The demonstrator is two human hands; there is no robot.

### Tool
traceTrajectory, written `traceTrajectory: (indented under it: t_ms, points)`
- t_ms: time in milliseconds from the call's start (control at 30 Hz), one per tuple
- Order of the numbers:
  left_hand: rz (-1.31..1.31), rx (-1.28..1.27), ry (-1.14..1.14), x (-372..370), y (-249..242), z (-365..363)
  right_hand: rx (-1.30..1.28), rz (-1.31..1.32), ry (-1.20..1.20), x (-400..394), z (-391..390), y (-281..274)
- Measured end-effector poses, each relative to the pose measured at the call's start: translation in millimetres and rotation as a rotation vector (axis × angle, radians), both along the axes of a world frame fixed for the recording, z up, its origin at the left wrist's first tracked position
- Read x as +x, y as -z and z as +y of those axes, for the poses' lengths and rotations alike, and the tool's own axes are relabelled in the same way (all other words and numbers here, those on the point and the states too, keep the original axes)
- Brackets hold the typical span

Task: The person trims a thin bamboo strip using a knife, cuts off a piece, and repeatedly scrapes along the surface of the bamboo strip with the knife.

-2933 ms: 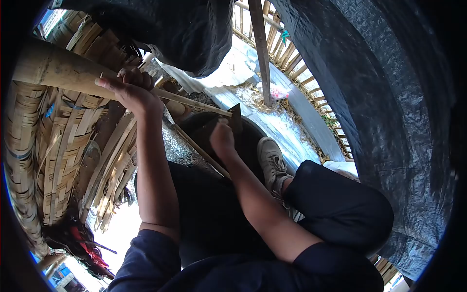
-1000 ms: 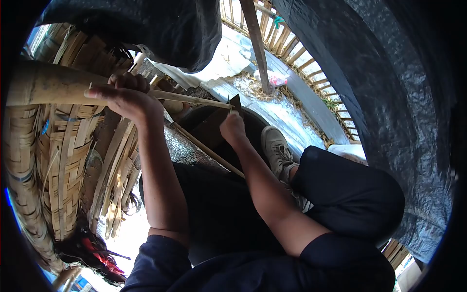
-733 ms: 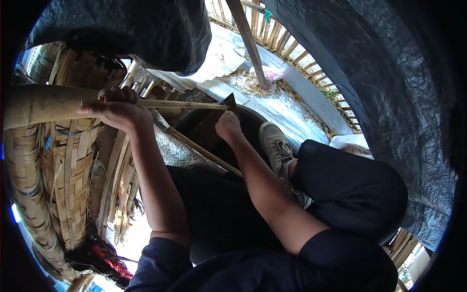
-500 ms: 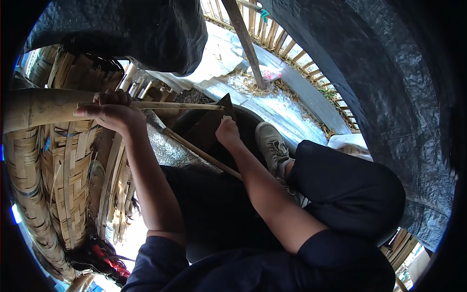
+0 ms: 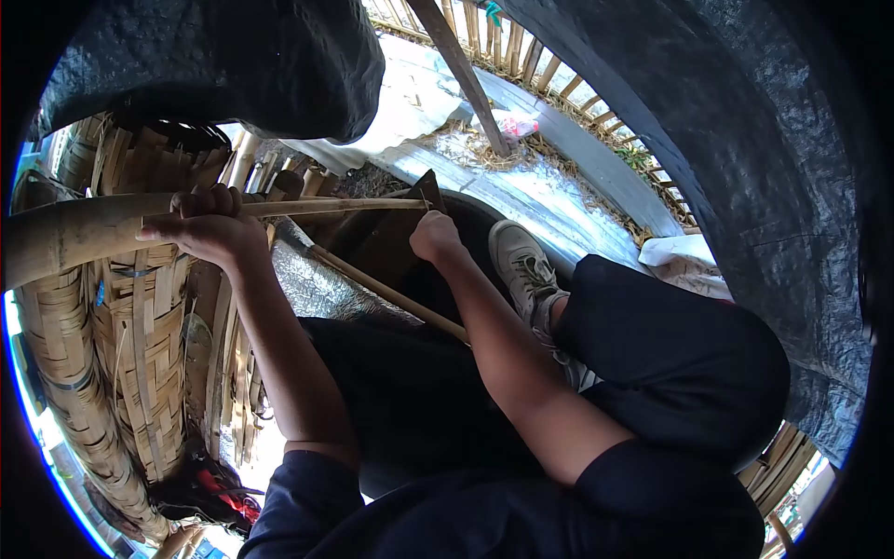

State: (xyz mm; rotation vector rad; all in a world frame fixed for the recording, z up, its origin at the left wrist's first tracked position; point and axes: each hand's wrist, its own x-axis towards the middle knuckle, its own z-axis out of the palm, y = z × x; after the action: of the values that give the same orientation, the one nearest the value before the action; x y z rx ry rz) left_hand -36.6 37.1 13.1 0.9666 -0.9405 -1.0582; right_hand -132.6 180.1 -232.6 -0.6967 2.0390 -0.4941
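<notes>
My left hand [image 5: 207,224] is closed round a bamboo pole [image 5: 84,228], which runs in from the left edge, its near end large in view. Beyond that hand, a thin bamboo length [image 5: 335,206] reaches right to the dark blade of a knife [image 5: 426,189]. My right hand [image 5: 436,238] is closed on the knife; its handle is hidden in the fist. The blade points up and touches or nearly touches the bamboo's end. Below lies a dark round tub [image 5: 475,216]. A second bamboo stick [image 5: 386,293] slants beneath my right forearm.
Woven bamboo baskets [image 5: 140,345] stand at the left. Black plastic sheeting hangs at upper left [image 5: 279,65] and right [image 5: 745,140]. A wooden post [image 5: 461,74] leans near a bamboo slat fence [image 5: 531,65]. My shoe [image 5: 521,265] rests beside the tub.
The bamboo pole sits slightly lower at the left, and my left hand has moved a little left and down with it. My right hand and the knife have shifted slightly up and left.
</notes>
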Motion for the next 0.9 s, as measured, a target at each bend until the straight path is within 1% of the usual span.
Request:
traceTrajectory:
  t_ms: [33, 67, 133, 167, 267, 367, 400, 433, 467, 533, 667, 733, 767, 833, 867, 900]
  points:
    - [-0.019, -0.011, 0.002, -2, -1, 1, -0.039, 0.009, 0.051, 2, 1, 6]
    - [-0.037, -0.026, 0.004, -2, -1, 1, -0.038, 0.008, 0.052, 5, 4, 12]
    - [-0.035, -0.026, 0.046, 0, 0, 0, -0.073, 0.004, 0.261, 14, 10, 15]
    - [-0.032, -0.025, 0.083, 1, 1, 0, -0.074, 0.004, 0.264, 17, 12, 17]
    - [-0.029, -0.030, 0.078, 4, 2, -2, -0.112, 0.074, 0.233, 26, 15, 12]
    - [-0.051, -0.048, 0.119, 10, -9, -1, -0.106, 0.092, 0.181, 36, 14, 9]
    - [-0.053, -0.043, 0.115, 11, -11, 0, -0.159, 0.100, 0.139, 38, 15, 9]
    - [-0.037, -0.059, 0.164, 13, -14, 1, -0.211, 0.106, 0.098, 41, 16, 9]
    - [-0.019, -0.078, 0.215, 15, -15, 1, -0.208, 0.105, 0.096, 43, 16, 8]
    - [-0.003, -0.082, 0.252, 14, -13, 2, -0.176, 0.112, 0.091, 43, 12, -6]
    - [0.052, -0.080, 0.360, 12, -11, 1, -0.205, 0.084, 0.079, 61, -13, -47]
    - [0.076, -0.070, 0.393, 14, -8, 0, -0.326, 0.044, 0.102, 66, -22, -69]
    - [0.099, -0.066, 0.430, 16, -8, -1, -0.326, 0.044, 0.099, 66, -19, -58]
    - [0.118, -0.061, 0.452, 19, -6, -2, -0.248, 0.077, 0.103, 63, -5, -10]
    - [0.137, -0.056, 0.477, 20, -6, -2, -0.254, 0.081, 0.098, 56, 7, 4]
    - [0.139, -0.064, 0.474, 21, -7, 0, -0.215, 0.058, 0.077, 46, 19, 7]
